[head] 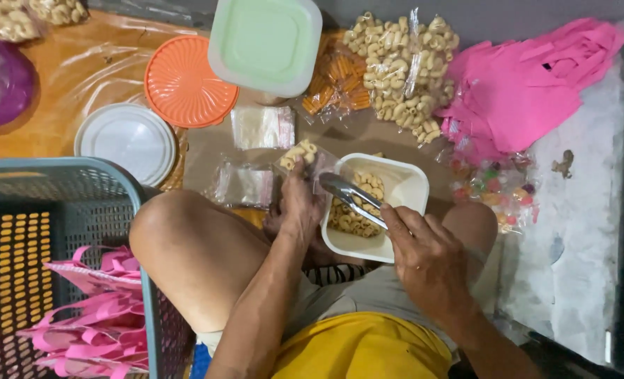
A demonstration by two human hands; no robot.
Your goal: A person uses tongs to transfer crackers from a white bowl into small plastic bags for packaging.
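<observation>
basket [80,210] of pink bags parked at the floor's left edge, within reach. left hand [299,207] closed on a small clear bag [305,160], mouth tipped toward the tub for filling. white tub [403,189] of ring snacks wedged between the knees, steadied there. right hand [427,260] clamped on metal tongs [350,196], tips down over the snacks.

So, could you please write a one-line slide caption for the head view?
Left hand holds a small clear bag of snacks while right hand works metal tongs over a white tub.
</observation>
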